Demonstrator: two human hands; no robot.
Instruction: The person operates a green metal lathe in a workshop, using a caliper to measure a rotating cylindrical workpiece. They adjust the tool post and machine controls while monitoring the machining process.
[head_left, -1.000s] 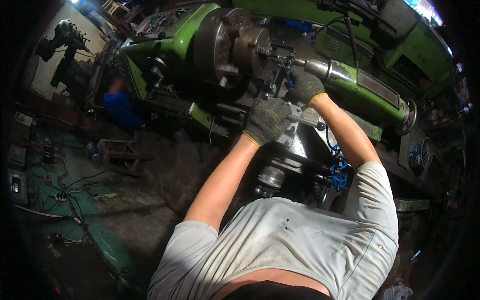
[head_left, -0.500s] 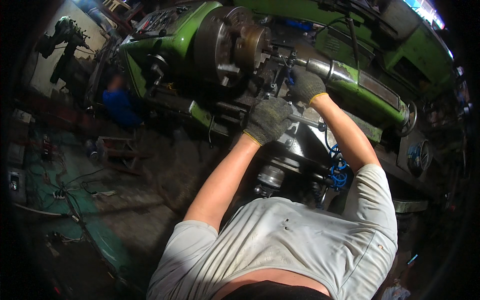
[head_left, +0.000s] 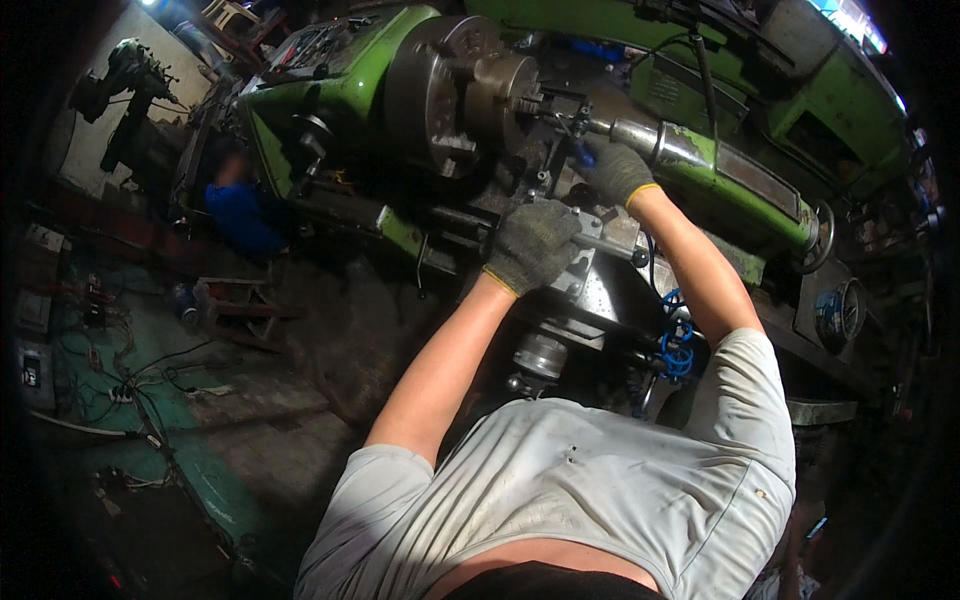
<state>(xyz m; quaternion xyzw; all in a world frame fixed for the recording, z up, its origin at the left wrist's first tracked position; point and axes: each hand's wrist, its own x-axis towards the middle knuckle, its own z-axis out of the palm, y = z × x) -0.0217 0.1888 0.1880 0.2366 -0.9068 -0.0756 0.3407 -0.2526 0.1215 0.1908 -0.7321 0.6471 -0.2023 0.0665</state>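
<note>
My left hand (head_left: 533, 245), in a grey knit glove with a yellow cuff, is curled shut over the top of the lathe's tool post (head_left: 590, 270), fingers folded down around a steel handle (head_left: 607, 244) that pokes out to the right from under the glove. My right hand (head_left: 617, 170), gloved the same way, sits further up and to the right, its fingers bent around something small and dark just in front of the chuck; I cannot tell what it is pinching, as the glove covers it. That hand lies right beside the shiny tailstock barrel (head_left: 650, 140), which points leftward toward the chuck.

The tool post stands on the bright, scuffed carriage (head_left: 600, 300) directly beneath my left hand, between my two forearms. Just left of my right hand is the big round chuck (head_left: 450, 90), its jaws and a short stub of metal facing my fingers. The green headstock (head_left: 330, 90) wraps behind it, and the green tailstock body (head_left: 740, 190) runs away to the right toward a handwheel (head_left: 822, 222). A coiled blue hose (head_left: 678, 350) hangs under my right elbow. Off to the left, well apart, a person in blue (head_left: 240, 210) is near the end of the machine, above a green floor strewn with cables (head_left: 110, 400).
</note>
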